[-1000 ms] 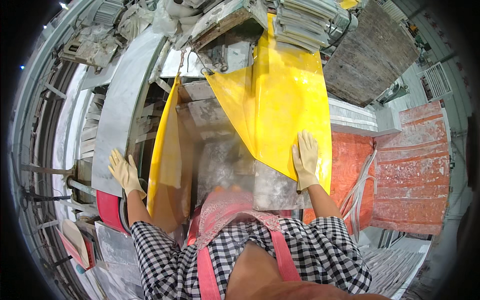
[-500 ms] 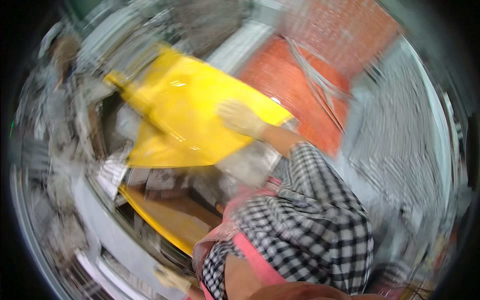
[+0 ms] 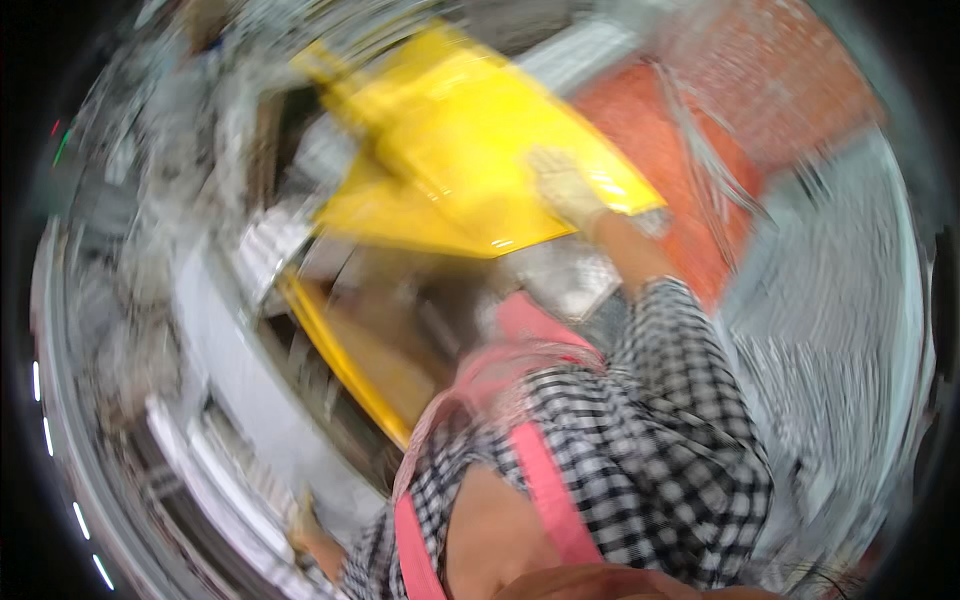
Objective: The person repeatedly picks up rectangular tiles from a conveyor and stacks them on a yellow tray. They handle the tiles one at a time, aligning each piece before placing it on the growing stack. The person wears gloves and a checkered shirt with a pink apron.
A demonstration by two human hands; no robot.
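The yellow sheet (image 3: 465,140) lies across the far middle of the scene, its near corner reaching toward the person. The gloved right hand (image 3: 566,188) rests on its right part, palm down. That grip is apart: the fingers lie spread over the surface and clasp nothing visible. Just beneath the sheet's near edge, a grey block (image 3: 565,278) shows.

Nearer and to the left, a dark hollow (image 3: 440,312) opens between the sheet and a slanting yellow strip (image 3: 342,358). Left of the strip runs a long grey slab (image 3: 272,385), and the left hand (image 3: 303,522) is at its near left edge. Blur hides those fingers, so I cannot tell its grip or whether it touches.

Farther right lie an orange sheet (image 3: 640,135) and pale straps (image 3: 705,170).

The likeliest trouble, I judge, is the right palm sliding, since the yellow surface looks glossy. The pink apron (image 3: 535,325) hangs close to the hollow and could snag on an edge if the person leans in.
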